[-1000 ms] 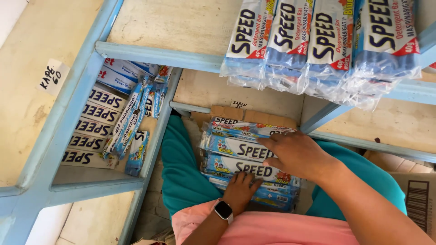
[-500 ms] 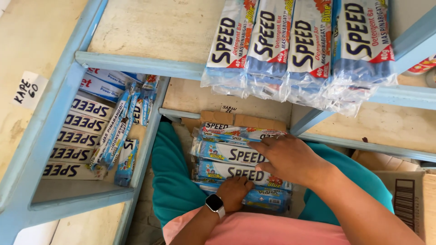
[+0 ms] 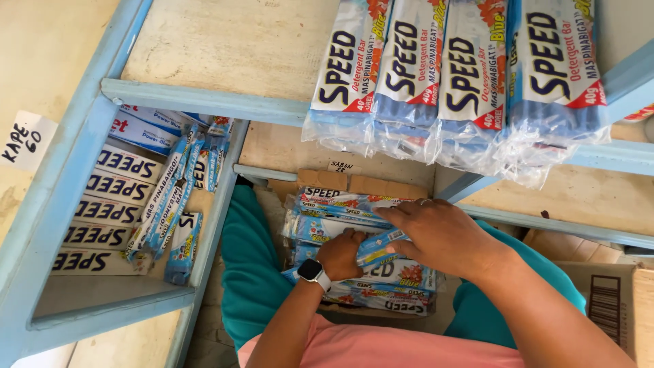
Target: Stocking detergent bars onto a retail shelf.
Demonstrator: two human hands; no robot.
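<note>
stack of soap packs (image 3: pixel 361 266) on the lap: blue-and-white bars in clear wrap, lying flat, long sides across, piled several deep over an open cardboard box (image 3: pixel 354 182). one soap pack (image 3: pixel 383 244) tilted up off the pile, pinched between both hands; its lower end touches the packs beneath.
</note>
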